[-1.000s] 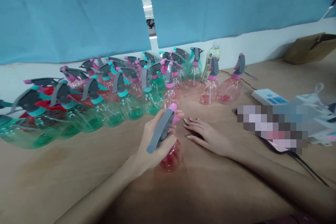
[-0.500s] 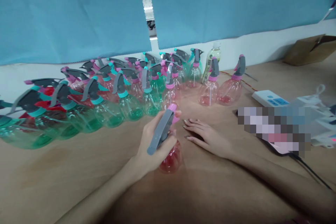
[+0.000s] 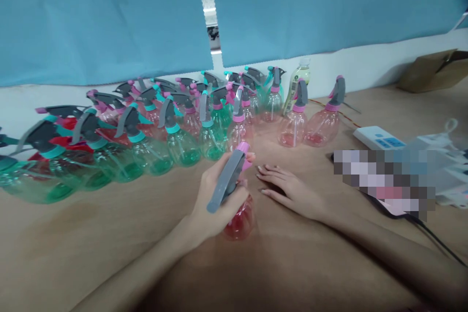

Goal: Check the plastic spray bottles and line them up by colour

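Across the brown tabletop, the left hand is clasping the nearest pink spray bottle, seemingly steadying it; right hand is resting empty; any lift would be calling for firmness.

The left hand grips a round translucent red plastic spray bottle; the right hand lies palm-down on the brown desk, short of its back edge.

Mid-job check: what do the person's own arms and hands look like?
The left hand and right hand are ungloved and slim-fingered, without visible rings; part of the left is hidden. Both forearms show bare, with no sleeves or watch in view.
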Tool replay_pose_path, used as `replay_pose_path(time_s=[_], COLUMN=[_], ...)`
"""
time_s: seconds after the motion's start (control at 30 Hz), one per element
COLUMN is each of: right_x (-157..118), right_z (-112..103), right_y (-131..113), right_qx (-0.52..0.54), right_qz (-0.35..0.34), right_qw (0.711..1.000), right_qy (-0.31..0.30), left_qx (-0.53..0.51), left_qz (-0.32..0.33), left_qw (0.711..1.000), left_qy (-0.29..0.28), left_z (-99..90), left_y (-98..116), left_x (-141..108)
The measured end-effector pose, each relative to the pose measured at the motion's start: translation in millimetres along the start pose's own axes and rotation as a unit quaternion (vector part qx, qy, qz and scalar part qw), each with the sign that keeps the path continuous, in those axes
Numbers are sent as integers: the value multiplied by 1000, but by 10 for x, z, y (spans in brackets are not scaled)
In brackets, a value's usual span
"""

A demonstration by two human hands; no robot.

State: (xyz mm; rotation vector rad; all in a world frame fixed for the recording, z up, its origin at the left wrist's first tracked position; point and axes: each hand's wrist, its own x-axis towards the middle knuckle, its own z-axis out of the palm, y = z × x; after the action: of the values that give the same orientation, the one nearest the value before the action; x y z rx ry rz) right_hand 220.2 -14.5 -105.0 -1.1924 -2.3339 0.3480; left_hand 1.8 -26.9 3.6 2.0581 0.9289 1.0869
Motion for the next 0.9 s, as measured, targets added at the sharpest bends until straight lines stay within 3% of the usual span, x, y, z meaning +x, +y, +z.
replay_pose_path(time_s=[0.23,0.9], right_x=[0,-5], right_z=[2,-3], right_y=[5,10], right_qx=[-14,-12], right_qz=[0,-5], right_qw=[1000,1000], right_qy=[-10,-7], left_qx=[-34,-7], left_qz=[-41,-30], left_qw=[998,999], left_qy=[-11,-5], left_z=[9,21], left_y=[8,38], left_x=[15,37])
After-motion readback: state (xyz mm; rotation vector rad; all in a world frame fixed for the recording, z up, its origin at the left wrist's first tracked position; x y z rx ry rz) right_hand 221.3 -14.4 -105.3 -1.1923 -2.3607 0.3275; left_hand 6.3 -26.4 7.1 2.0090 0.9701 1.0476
